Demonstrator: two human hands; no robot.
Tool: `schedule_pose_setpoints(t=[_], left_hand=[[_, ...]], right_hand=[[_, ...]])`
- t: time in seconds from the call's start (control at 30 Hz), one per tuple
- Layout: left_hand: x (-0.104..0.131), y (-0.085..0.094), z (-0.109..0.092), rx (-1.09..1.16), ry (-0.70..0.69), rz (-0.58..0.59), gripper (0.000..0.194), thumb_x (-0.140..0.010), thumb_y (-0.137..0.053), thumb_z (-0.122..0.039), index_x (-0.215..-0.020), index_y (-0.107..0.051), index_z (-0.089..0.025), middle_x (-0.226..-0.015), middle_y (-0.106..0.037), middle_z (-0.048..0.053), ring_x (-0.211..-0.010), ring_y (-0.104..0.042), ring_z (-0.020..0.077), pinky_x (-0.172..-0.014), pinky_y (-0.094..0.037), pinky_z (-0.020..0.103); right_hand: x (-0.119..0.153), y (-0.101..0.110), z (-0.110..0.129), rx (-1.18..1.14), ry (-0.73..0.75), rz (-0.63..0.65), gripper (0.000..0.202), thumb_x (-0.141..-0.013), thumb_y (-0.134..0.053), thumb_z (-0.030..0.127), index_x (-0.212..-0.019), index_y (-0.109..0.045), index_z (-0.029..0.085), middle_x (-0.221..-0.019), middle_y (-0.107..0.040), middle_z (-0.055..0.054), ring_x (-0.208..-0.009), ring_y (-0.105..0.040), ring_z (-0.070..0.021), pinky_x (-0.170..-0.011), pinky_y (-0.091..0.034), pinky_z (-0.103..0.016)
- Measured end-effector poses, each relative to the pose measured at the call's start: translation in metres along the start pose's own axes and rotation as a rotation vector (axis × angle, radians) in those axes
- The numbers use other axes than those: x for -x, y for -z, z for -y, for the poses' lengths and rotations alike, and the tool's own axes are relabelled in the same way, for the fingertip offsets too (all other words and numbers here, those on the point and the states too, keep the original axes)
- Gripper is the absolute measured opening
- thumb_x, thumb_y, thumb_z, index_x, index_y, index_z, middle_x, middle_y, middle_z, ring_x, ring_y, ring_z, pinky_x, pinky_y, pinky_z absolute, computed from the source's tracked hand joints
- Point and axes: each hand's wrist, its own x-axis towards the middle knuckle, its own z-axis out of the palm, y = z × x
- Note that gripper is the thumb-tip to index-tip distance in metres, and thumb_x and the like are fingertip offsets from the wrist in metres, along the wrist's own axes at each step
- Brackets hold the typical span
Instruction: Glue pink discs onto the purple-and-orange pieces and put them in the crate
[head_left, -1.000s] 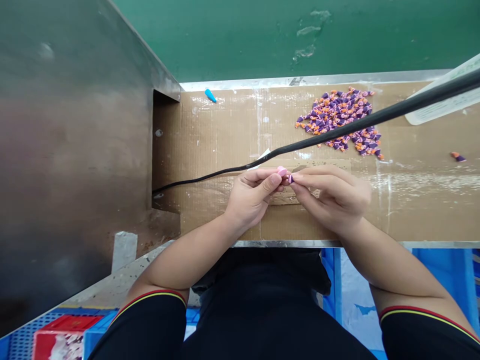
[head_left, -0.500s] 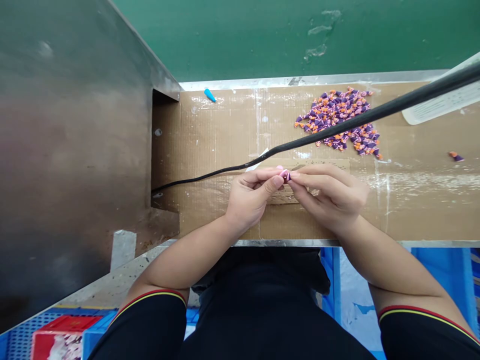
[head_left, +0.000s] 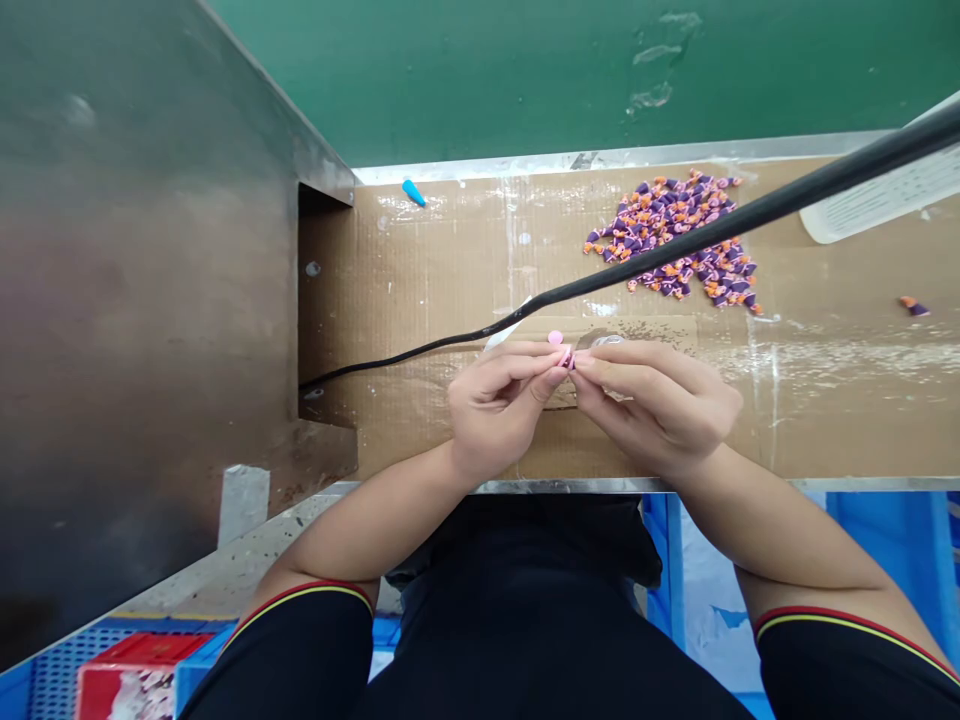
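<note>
1. Pinching a pink-purple piece (head_left: 568, 361), left hand (head_left: 495, 410) and right hand (head_left: 664, 405) meet over the worktop (head_left: 420, 280)'s front half; its long axis and direction are hidden.
2. Just beyond: a round pink disc (head_left: 555, 338).
3. Toward the back edge: heap (head_left: 652, 222), tapered bits.

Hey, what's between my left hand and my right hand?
In the head view, a small pink and purple piece, pinched by the left hand and right hand.
</note>
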Motion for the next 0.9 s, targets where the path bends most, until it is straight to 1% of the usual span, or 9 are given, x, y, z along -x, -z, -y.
schedule_pose_setpoints(t=[0.13,0.23,0.33,0.43,0.53,0.6,0.7,0.83,0.9], left_hand=[[0.0,0.001,0.0,-0.09,-0.203,0.004,0.03,-0.097,-0.082,-0.013,-0.119,-0.085,-0.033,-0.112,-0.085,0.002,-0.105,-0.084,0.0205,-0.093,-0.072,0.034],[0.002,0.002,-0.001,-0.126,-0.28,0.048,0.04,-0.097,-0.079,-0.009,-0.129,-0.081,-0.033,-0.122,-0.084,0.003,-0.108,-0.083,0.0202,-0.096,-0.072,0.033],[0.005,0.003,-0.001,-0.09,-0.251,0.112,0.046,-0.1,-0.074,-0.007,-0.138,-0.077,-0.033,-0.132,-0.08,0.005,-0.115,-0.082,0.0211,-0.103,-0.07,0.036],[0.005,0.004,0.001,-0.053,-0.214,0.157,0.049,-0.102,-0.072,-0.009,-0.143,-0.074,-0.034,-0.136,-0.079,0.006,-0.122,-0.08,0.0232,-0.107,-0.069,0.039],[0.003,0.006,0.004,-0.046,-0.269,0.186,0.048,-0.102,-0.073,-0.011,-0.145,-0.073,-0.032,-0.134,-0.08,0.007,-0.12,-0.08,0.0237,-0.109,-0.068,0.043],[0.001,0.007,0.006,-0.05,-0.308,0.195,0.047,-0.102,-0.073,-0.012,-0.146,-0.073,-0.029,-0.132,-0.08,0.007,-0.119,-0.08,0.0236,-0.11,-0.068,0.044],[-0.001,0.007,0.007,-0.048,-0.318,0.193,0.047,-0.102,-0.072,-0.01,-0.146,-0.072,-0.028,-0.133,-0.08,0.008,-0.119,-0.08,0.0235,-0.111,-0.067,0.044],[0.002,0.004,0.007,-0.036,-0.294,0.183,0.047,-0.104,-0.071,-0.011,-0.146,-0.072,-0.032,-0.131,-0.081,0.005,-0.118,-0.08,0.0231,-0.114,-0.065,0.046],[0.005,0.002,0.009,-0.008,-0.259,0.184,0.047,-0.105,-0.07,-0.012,-0.146,-0.072,-0.033,-0.135,-0.08,0.006,-0.121,-0.079,0.0233,-0.11,-0.067,0.043]], right_hand=[[0.003,0.003,0.002,0.036,-0.014,0.03,0.022,-0.098,-0.082,0.017,-0.11,-0.078,0.035,-0.099,-0.085,0.001,-0.079,-0.083,-0.0193,-0.068,-0.073,-0.029],[0.005,0.003,0.001,0.023,-0.019,0.005,0.022,-0.098,-0.082,0.019,-0.113,-0.078,0.035,-0.098,-0.084,0.002,-0.078,-0.082,-0.0189,-0.07,-0.074,-0.03],[0.005,0.002,0.0,-0.034,-0.018,-0.053,0.028,-0.097,-0.082,0.015,-0.116,-0.078,0.035,-0.101,-0.084,0.002,-0.08,-0.082,-0.0186,-0.072,-0.074,-0.03],[0.003,0.0,-0.001,-0.06,-0.006,-0.074,0.031,-0.096,-0.082,0.011,-0.118,-0.077,0.032,-0.101,-0.084,0.0,-0.081,-0.083,-0.0189,-0.072,-0.074,-0.03],[0.002,-0.001,-0.002,-0.056,0.015,-0.09,0.031,-0.095,-0.083,0.009,-0.118,-0.077,0.029,-0.099,-0.083,0.001,-0.081,-0.082,-0.018,-0.073,-0.073,-0.029],[0.002,-0.001,-0.002,-0.06,0.032,-0.095,0.03,-0.094,-0.084,0.007,-0.116,-0.077,0.027,-0.099,-0.083,0.0,-0.081,-0.082,-0.0175,-0.073,-0.073,-0.027],[0.003,-0.002,-0.003,-0.057,0.042,-0.101,0.028,-0.094,-0.084,0.006,-0.113,-0.077,0.026,-0.099,-0.083,-0.001,-0.081,-0.082,-0.0174,-0.073,-0.073,-0.027],[0.002,-0.004,-0.004,-0.068,0.036,-0.107,0.03,-0.094,-0.084,0.007,-0.114,-0.076,0.028,-0.099,-0.084,0.0,-0.082,-0.083,-0.0182,-0.072,-0.073,-0.029],[-0.001,-0.003,-0.005,-0.087,0.029,-0.096,0.03,-0.095,-0.083,0.008,-0.114,-0.076,0.029,-0.1,-0.084,0.0,-0.082,-0.083,-0.0183,-0.072,-0.073,-0.029]])
